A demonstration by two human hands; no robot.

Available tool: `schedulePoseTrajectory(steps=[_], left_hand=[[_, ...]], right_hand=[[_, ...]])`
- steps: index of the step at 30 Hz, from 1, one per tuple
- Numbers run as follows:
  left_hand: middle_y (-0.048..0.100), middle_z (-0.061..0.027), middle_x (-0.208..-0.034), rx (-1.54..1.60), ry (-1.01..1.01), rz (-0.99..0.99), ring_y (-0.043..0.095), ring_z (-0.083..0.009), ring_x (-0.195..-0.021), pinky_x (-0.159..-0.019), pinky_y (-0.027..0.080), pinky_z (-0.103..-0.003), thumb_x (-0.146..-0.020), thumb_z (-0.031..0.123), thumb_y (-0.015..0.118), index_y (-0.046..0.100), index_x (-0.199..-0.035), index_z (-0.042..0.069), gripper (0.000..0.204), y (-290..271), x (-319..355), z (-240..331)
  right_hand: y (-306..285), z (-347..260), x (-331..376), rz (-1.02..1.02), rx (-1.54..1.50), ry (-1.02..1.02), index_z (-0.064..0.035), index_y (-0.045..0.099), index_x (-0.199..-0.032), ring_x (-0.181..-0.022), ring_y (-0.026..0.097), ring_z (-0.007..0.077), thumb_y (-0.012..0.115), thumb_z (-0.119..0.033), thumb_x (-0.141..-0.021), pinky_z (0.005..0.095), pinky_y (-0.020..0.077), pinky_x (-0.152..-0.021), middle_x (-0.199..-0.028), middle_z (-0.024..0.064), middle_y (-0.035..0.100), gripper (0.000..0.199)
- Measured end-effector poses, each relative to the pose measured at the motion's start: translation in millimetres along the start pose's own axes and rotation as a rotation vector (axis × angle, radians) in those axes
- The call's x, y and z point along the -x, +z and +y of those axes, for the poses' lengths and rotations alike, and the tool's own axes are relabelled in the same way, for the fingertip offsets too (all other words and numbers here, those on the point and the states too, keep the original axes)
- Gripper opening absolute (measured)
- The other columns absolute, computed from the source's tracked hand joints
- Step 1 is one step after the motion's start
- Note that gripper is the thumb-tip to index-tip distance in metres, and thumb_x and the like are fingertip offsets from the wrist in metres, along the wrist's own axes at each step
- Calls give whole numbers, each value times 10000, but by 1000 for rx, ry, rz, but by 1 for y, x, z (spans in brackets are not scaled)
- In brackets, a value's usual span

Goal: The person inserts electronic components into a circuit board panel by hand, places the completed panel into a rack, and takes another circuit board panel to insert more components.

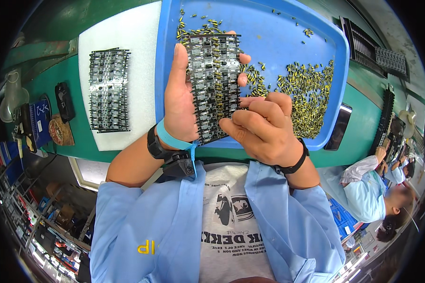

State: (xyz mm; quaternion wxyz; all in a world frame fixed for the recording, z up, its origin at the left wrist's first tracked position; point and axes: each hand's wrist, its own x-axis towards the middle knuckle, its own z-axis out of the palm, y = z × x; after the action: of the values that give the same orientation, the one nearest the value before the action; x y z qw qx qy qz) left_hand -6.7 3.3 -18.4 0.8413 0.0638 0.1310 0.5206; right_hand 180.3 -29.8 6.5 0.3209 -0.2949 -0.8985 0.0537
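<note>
My left hand (178,106) grips a dark panel of small circuit boards (208,89) from its left side, with the thumb along the edge and fingertips showing past the far right edge. Small yellow-and-black cylindrical parts run down the panel's middle. At the panel's lower right, my right hand (269,127) is closed, thumb and fingers curled together close to the boards; whatever is between them is hidden. Both hands are over the near side of a blue tray (164,42), where many loose cylindrical parts (311,92) lie in heaps.
Left of the tray, a stack of similar panels (109,89) rests on a white foam sheet (144,61). A black phone-like slab (338,127) lies right of the tray. Black racks (370,47) stand at the far right. Co-workers (363,198) sit farther right.
</note>
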Motion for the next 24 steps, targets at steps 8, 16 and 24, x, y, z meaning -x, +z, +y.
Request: schedulePoseTrajectory(steps=[8, 16, 24], left_hand=[[647, -172, -1337, 44, -24, -14, 680, -243, -1063, -880, 637, -403, -1118, 708, 310, 430, -1602, 70, 809, -2, 0, -1], [649, -175, -1344, 102, -55, 0, 685, -257, -1073, -883, 651, -427, -1109, 722, 316, 446, -1593, 80, 815, -1, 0, 3], [645, -183, -1357, 86, -51, 8, 688, -262, -1094, -865, 667, -450, -1101, 734, 319, 468, -1577, 92, 813, -6, -1, 3]], right_hand=[[0, 0, 0, -4, -19, -7, -148, 835, -926, -1027, 646, 214, 905, -147, -681, 428, 433, -850, -1003, -40, 702, 255], [-3, 1, -2, -16, -48, 28, -168, 856, -979, -1024, 649, 224, 844, -152, -652, 430, 438, -838, -978, -23, 672, 327], [-4, 2, -4, -29, -84, 51, -142, 846, -1009, -1017, 650, 239, 824, -147, -642, 432, 438, -827, -957, -5, 646, 368]])
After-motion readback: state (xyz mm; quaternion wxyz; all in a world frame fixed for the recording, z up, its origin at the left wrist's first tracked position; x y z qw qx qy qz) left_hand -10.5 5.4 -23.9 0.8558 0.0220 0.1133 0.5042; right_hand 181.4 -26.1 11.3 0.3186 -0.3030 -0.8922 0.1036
